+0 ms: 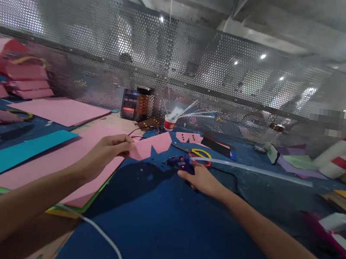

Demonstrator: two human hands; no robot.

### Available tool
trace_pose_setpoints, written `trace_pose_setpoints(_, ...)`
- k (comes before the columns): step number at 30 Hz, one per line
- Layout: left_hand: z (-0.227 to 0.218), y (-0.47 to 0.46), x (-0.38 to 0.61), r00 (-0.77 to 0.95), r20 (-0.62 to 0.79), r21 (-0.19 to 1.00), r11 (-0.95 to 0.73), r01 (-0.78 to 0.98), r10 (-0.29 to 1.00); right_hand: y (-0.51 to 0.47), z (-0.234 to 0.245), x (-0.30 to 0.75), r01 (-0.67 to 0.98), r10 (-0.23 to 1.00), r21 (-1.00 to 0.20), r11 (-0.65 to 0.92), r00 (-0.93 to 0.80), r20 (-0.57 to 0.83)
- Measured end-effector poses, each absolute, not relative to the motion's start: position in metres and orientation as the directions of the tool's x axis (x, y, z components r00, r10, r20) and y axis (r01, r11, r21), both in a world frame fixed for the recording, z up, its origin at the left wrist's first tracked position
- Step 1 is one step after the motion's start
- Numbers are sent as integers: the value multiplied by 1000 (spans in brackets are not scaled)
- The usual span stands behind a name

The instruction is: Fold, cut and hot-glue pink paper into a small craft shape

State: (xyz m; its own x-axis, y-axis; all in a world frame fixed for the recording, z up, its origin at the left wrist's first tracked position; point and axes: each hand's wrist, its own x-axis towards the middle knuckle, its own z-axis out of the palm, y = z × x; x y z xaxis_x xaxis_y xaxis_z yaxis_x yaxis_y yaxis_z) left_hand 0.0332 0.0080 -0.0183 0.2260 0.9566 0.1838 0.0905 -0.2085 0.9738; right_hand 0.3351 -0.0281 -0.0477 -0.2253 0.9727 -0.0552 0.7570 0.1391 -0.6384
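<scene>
My left hand (112,151) pinches the left end of a cut pink paper piece (145,147), which has a V-shaped notch in its lower edge and is raised above the blue table. My right hand (201,178) is wrapped round a dark blue glue gun (182,162). Its nozzle points left toward the pink piece, apart from it. A long clear glue stick (261,173) sticks out of the gun's rear to the right. Just behind the gun lie scissors with yellow and red handles (201,155). Farther back rests another notched pink piece (188,137) with small dark squares.
Pink sheets (56,159) and a teal strip (14,157) cover the left side. A paper cup (170,122) of glue sticks stands at the back before a perforated metal screen (182,69). A white cable (103,234) crosses the front edge. Folded pink paper models (30,76) are stacked at far left.
</scene>
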Motion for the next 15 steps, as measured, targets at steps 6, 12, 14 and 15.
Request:
trace_pose_setpoints(6,-18,7,34,233,192,972,-219,91,953,-28,-48,335,756,971,-639,140,-230,-59)
trace_pose_setpoints(12,-18,7,34,220,191,973,-214,87,957,-28,-47,333,746,973,-653,131,-224,-62)
trace_pose_setpoints(14,-18,7,34,218,194,972,-217,88,957,-29,-47,333,728,969,-671,143,-240,-54)
trace_pose_setpoints(15,-18,7,34,218,195,972,-219,90,956,-29,-47,333,718,967,-680,148,-248,-51)
